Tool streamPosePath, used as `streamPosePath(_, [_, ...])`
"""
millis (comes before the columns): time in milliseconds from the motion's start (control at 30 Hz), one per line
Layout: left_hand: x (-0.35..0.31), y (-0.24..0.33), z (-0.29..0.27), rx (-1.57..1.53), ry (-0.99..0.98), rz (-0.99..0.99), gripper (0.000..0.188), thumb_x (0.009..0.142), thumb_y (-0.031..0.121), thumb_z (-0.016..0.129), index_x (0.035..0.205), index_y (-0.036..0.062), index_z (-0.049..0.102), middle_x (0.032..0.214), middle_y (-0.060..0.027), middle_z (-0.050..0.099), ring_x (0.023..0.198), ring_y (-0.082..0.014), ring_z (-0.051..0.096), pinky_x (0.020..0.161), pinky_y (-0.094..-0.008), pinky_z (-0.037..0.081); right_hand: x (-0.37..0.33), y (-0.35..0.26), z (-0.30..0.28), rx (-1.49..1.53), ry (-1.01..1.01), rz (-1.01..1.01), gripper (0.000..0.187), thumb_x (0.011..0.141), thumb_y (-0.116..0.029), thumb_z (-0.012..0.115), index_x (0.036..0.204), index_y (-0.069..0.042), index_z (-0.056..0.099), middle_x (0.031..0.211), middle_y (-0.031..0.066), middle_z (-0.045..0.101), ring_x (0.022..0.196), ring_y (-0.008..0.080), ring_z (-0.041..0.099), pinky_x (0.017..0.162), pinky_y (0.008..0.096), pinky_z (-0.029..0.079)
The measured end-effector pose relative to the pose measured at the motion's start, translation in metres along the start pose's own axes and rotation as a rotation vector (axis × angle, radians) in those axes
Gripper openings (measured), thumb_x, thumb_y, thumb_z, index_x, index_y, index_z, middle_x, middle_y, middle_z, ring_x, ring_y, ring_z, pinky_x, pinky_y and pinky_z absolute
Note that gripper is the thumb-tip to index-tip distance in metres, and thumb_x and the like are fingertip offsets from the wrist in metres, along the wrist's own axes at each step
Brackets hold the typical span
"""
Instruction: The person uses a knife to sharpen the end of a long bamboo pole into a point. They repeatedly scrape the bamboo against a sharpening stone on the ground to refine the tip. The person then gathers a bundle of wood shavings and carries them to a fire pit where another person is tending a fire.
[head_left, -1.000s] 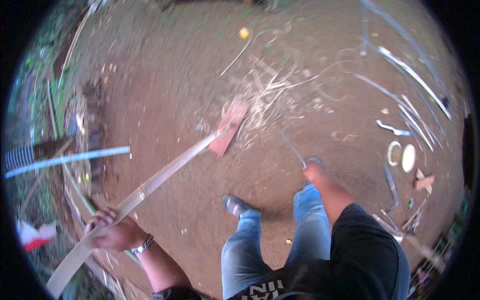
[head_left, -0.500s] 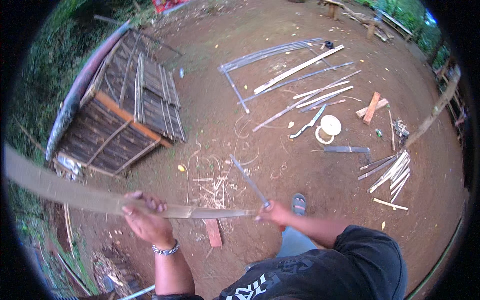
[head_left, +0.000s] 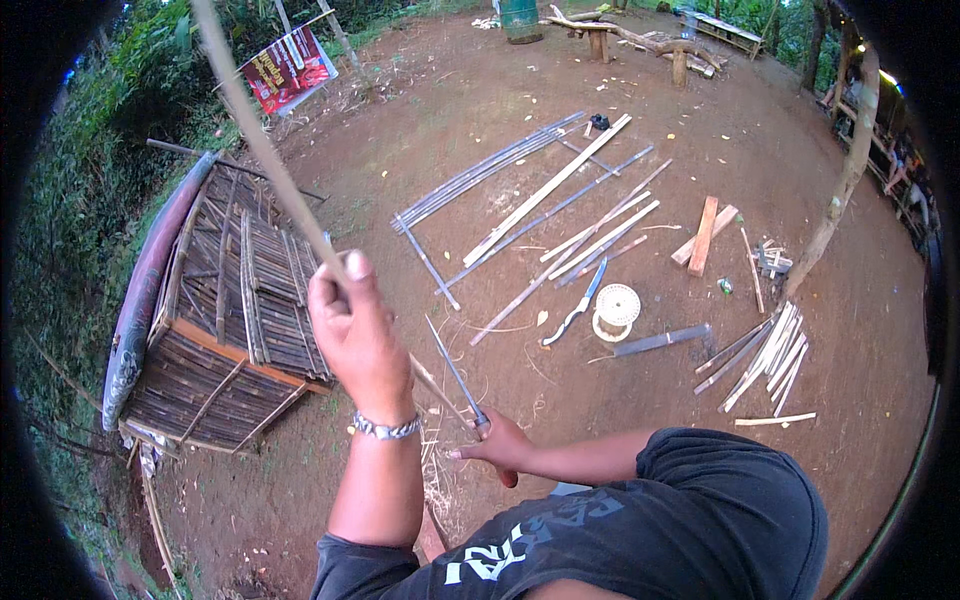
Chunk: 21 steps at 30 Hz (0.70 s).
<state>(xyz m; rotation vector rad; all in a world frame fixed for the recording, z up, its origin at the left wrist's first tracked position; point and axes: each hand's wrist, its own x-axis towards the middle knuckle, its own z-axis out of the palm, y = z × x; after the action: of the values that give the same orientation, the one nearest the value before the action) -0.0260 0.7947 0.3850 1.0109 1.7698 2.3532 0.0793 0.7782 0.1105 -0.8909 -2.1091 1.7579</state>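
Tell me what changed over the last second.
The long strip swung its outer end from the picture's lower left to its top; its other end came close to the right hand. The view shifted too. Unchanged: the left hand grips the strip, the right the knife.

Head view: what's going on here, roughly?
The person's left hand grips a long, narrow tan strip slanting across the view, its lower end close to the right hand. The right hand holds a thin grey-bladed knife, tip pointing away from the body. On the brown dirt ground lie pale slender strips and a round white spool-like object.
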Motion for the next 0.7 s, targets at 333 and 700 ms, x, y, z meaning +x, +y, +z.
streamPosePath(333, [0.050,-0.115,-0.080,0.125,-0.177,0.044,0.067,0.092,0.013,0.056,0.149,-0.0002,0.022,0.152,-0.0199,0.029,0.139,-0.0317,0.032,0.113,-0.0427,0.028,0.134,-0.040,-0.077,0.266,-0.235,0.107,0.063,0.081,-0.022,0.074,0.132,0.001,0.045,0.084,0.0091,0.062,0.063,0.0168,0.058,0.056,0.0332,0.049])
streamPosePath(700, [-0.027,-0.285,-0.263,1.023,-0.411,-0.538,0.037,0.076,0.036,0.076,0.090,0.0059,0.061,0.076,-0.0208,0.065,0.069,-0.0407,0.064,0.061,-0.0472,0.051,0.309,-0.122,-0.042,0.621,-0.411,0.132,0.063,0.085,-0.011,0.066,0.142,-0.006,0.040,0.105,0.0071,0.068,0.061,0.0074,0.052,0.052,0.0218,0.045])
